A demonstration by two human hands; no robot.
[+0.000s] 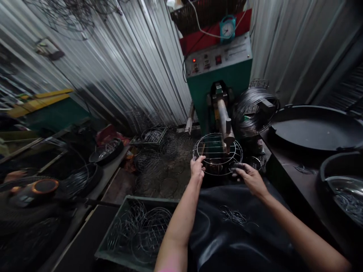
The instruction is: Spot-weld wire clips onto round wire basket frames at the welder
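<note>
A round wire rack point(217, 157), made of two rings with straight wires across, is held level under the upper electrode arm point(226, 122) of a green spot welder point(200, 100). My left hand point(197, 169) is closed on the left side of its rim. My right hand point(247, 175) is pinched at the rack's lower right edge; whatever sits between its dark fingertips is too small to make out. A small heap of short bent wires point(233, 215) lies on the black apron point(215, 241) across my lap.
A green crate point(106, 241) of wire racks stands at lower left. Coiled wire point(253, 109) hangs right of the welder. Black pans point(317, 128) sit on the right-hand bench, one with wire pieces. A blue dial clock point(227, 28) tops the welder. More wirework litters the floor.
</note>
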